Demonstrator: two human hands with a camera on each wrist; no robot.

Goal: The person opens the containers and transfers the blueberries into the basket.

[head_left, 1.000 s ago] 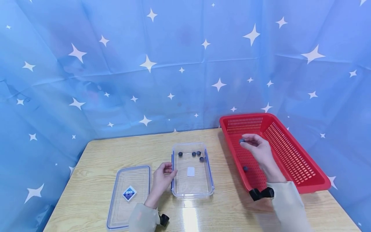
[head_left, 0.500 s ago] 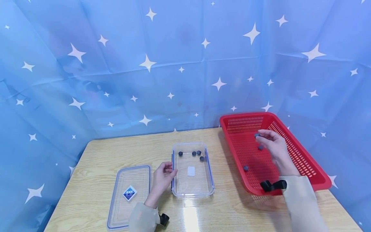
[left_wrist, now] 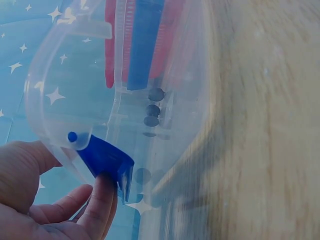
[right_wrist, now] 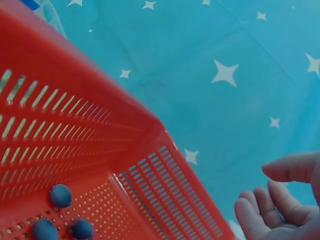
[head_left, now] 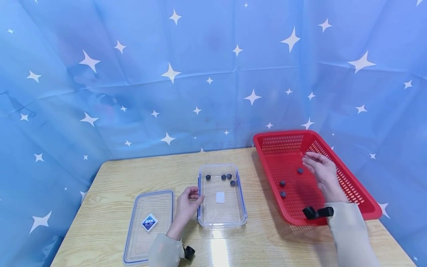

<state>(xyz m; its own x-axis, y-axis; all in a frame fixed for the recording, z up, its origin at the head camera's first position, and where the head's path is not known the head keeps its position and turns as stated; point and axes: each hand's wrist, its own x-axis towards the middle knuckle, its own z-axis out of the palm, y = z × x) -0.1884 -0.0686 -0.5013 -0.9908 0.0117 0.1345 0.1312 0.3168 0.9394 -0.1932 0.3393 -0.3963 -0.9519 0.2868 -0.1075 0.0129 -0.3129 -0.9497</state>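
Note:
My left hand (head_left: 188, 204) holds the left wall of a clear plastic food container (head_left: 221, 218), thumb at the rim and fingers outside against a blue latch (left_wrist: 107, 160). Several small dark blue balls, like blueberries, lie in the container, one ball (head_left: 208, 177) apart at the far left. Over the right part of the red basket (head_left: 271, 174), my right hand (head_left: 323, 172) is held with thumb and fingers apart and nothing between them. Three more such balls are on the basket floor: one ball (head_left: 300, 171) nearest that hand, two (head_left: 282, 194) near the left wall.
The container's clear lid (head_left: 151, 241), with blue edging and a diamond-shaped sticker (head_left: 149, 222), lies flat left of the left hand. All stand on a wooden table (head_left: 230, 244). Behind hangs a blue curtain (head_left: 207, 92) with white stars.
The right hand moved right over the basket and let go of the ball it pinched. That ball now lies near the basket's left wall. The left hand has stayed put.

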